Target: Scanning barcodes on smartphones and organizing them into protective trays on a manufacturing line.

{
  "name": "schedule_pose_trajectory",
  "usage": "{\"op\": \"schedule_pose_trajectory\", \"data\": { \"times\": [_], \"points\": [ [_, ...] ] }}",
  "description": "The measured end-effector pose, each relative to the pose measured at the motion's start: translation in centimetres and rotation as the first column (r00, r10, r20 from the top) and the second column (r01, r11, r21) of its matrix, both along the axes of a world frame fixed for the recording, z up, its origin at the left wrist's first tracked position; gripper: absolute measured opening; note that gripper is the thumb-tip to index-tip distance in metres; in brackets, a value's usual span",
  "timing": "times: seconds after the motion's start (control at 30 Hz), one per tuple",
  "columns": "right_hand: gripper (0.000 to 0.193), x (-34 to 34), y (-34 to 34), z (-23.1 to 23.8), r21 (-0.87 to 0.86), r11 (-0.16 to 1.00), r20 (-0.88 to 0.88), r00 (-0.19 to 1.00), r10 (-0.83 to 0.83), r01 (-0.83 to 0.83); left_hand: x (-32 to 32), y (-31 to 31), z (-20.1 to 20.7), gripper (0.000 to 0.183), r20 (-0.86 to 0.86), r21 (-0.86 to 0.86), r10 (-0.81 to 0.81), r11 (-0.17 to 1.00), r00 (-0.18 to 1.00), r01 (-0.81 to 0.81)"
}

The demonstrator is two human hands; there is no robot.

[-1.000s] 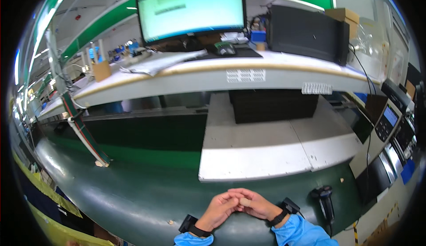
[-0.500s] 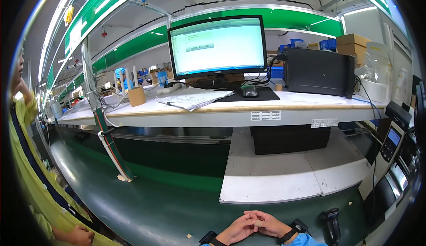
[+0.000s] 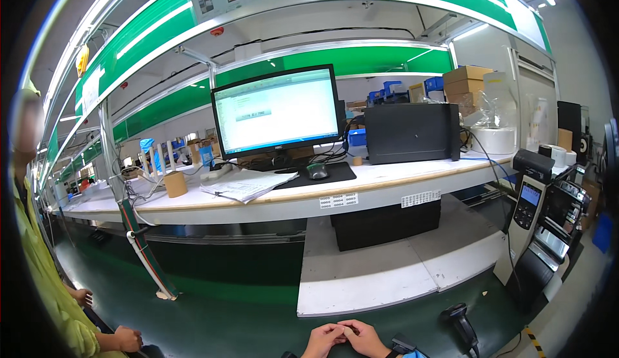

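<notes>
My left hand (image 3: 324,340) and my right hand (image 3: 363,340) meet at the bottom middle, over the dark green work surface (image 3: 238,322). Their fingers are bent and closed, the fingertips of one touching those of the other. No object shows between them. A dark band sits on the right wrist, below a blue sleeve. To the right of my right hand lies a black handheld scanner (image 3: 459,324) with a cable. Just beyond the hands is the front edge of a whitish board (image 3: 367,290).
A raised shelf holds a monitor (image 3: 277,113), papers (image 3: 248,185), a mouse (image 3: 317,171) and a black box-shaped unit (image 3: 412,133). A label printer (image 3: 535,206) stands at the right. At the left edge is another person in yellow (image 3: 48,280). A post (image 3: 147,248) rises from the work surface.
The view has tilted up and turned right, so the shelf sits lower and further left, and more of the printer shows. My hands stay together, their fingers now meeting nearer the tips.
</notes>
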State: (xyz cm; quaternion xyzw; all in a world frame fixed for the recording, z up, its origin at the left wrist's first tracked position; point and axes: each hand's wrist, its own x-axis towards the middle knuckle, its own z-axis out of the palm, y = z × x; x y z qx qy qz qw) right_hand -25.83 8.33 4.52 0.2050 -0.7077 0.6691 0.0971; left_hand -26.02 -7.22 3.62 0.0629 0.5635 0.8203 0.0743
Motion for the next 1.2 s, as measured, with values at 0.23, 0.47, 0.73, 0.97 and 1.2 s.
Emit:
{"op": "schedule_pose_trajectory", "data": {
  "times": [0.23,0.47,0.73,0.97,1.2],
  "points": [
    [0.023,0.0,0.8,0.9,0.139,0.982,-0.175,0.979,-0.101,0.126,-0.6,0.1,-0.2,0.012,0.058,0.05,-0.047,0.998,0.997,0.045],
    [0.026,-1.1,0.2,-0.2,0.261,0.955,-0.061,0.989,-0.131,0.143,-0.3,0.7,-0.8,0.012,0.049,0.117,0.126,0.984,0.991,-0.131],
    [0.021,-0.9,0.4,0.2,0.25,0.95,-0.142,0.978,-0.156,0.188,0.0,1.2,-0.3,0.011,-0.087,-0.06,0.184,0.98,0.979,-0.19],
    [0.018,-1.6,0.4,-0.5,0.077,0.97,-0.026,0.973,-0.228,0.229,0.8,2.3,-0.1,0.023,0.002,0.06,0.254,0.966,0.967,-0.253],
    [0.018,-1.4,0.5,-0.5,0.133,0.987,0.085,0.991,-0.099,0.087,0.3,2.2,-0.5,0.019,0.042,0.056,0.231,0.971,0.972,-0.233]
  ]
}}
